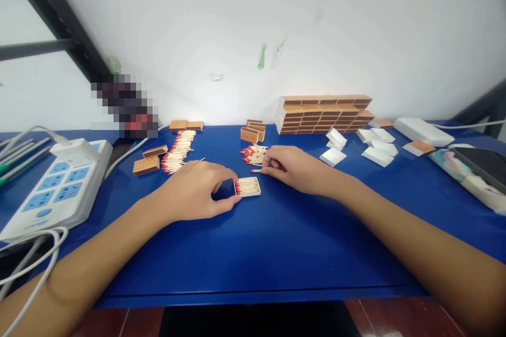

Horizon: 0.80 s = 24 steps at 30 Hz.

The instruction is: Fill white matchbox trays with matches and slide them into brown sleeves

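Note:
A small white matchbox tray (256, 193) lies on the blue table, with red-headed matches (247, 186) side by side in it. My left hand (197, 189) grips its left end between thumb and forefinger. To the right and a little above the tray, my right hand (290, 168) pinches a single match (255, 170), its red head pointing left. Just behind that hand is a loose pile of matches (252, 154). A longer row of matches (178, 151) spreads out beyond my left hand.
Stacked matchboxes (324, 116) stand against the wall. White trays (377, 155) lie at right, near a white adapter (424, 131) and a phone (484, 166). Several matchboxes (146, 165) sit around the match row. A power strip (59, 189) with cables occupies the left.

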Each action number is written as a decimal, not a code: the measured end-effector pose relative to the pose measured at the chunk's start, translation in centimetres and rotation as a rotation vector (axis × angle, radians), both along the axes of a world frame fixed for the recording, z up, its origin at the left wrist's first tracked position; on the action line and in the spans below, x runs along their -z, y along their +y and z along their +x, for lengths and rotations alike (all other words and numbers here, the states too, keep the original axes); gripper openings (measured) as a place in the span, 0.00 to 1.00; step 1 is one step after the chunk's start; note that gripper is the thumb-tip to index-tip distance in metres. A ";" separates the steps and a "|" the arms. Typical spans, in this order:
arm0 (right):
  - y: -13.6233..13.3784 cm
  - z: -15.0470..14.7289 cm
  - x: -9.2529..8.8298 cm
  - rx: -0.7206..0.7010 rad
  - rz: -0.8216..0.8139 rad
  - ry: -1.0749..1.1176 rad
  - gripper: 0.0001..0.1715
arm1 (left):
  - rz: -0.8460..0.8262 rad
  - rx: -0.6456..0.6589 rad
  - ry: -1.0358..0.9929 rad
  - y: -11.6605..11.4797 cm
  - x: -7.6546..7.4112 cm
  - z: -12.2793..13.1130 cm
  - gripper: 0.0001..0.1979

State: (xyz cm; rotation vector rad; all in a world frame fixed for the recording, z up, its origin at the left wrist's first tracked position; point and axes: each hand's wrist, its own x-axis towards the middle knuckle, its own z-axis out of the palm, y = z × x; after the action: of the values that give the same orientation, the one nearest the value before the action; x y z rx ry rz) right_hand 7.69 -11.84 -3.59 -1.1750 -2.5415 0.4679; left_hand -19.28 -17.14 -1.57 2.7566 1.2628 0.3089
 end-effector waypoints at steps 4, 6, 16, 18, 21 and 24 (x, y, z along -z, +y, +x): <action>-0.7 -0.1 -1.0 0.008 0.007 0.037 0.12 | -0.011 -0.008 0.012 0.0 0.0 0.0 0.15; -1.6 -0.5 -1.5 -0.001 0.009 0.073 0.12 | -0.007 -0.011 0.014 0.0 0.0 0.0 0.15; -2.8 -1.3 -1.5 -0.078 0.004 0.087 0.09 | -0.008 -0.003 -0.001 0.2 0.2 0.0 0.15; -1.9 -0.7 -1.5 0.016 0.064 0.091 0.10 | -0.008 0.003 0.000 0.1 0.2 0.1 0.14; -0.6 0.0 -0.9 0.139 0.101 0.004 0.09 | -0.005 0.015 -0.001 0.0 0.1 0.2 0.14; 0.1 0.0 0.2 0.134 0.062 -0.037 0.08 | -0.009 0.012 -0.003 -0.1 0.1 0.2 0.14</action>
State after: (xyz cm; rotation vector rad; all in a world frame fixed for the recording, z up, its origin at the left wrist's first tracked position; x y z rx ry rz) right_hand 7.73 -11.77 -3.75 -1.3318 -2.4688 0.3362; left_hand -19.13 -17.22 -1.66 2.7544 1.2431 0.3057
